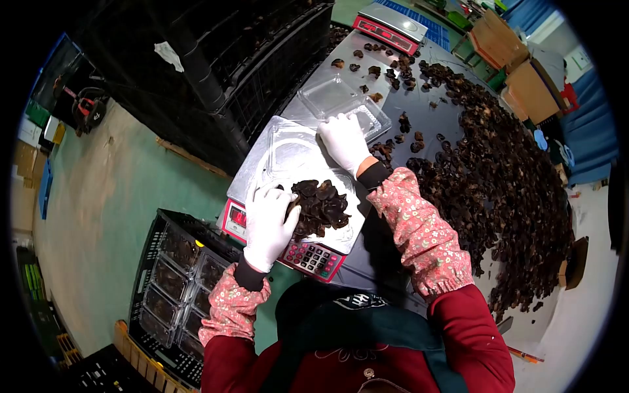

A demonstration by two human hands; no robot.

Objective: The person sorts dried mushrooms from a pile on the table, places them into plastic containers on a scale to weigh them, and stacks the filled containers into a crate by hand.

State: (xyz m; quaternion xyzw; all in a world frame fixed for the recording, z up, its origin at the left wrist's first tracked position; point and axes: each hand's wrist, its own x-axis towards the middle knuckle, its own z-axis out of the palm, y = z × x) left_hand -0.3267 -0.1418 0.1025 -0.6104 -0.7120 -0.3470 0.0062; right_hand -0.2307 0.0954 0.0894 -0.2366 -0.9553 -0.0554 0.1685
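White gloves cover both hands on my remote view. My left hand (268,219) is at nine o'clock of the dark, curled pieces (321,208), its thumb and fingers parted and bent around the near side of that pile, touching it. The pile sits at the centre of my view, in an open clear box (346,183) on the red-trimmed scale (357,226); the box's clear lid (291,147) tilts toward eleven o'clock.

My right hand (345,141) is just past the pile at half past twelve, fingers bent down at the near edge of a second clear box (373,119); I cannot tell whether they grip it.

A broad heap (504,190) of similar pieces spreads over the metal table (419,98) at three o'clock. Another scale (390,29) stands at one o'clock, stacked black crates (229,85) at half past ten, and a crate of filled clear boxes (177,281) at eight o'clock.
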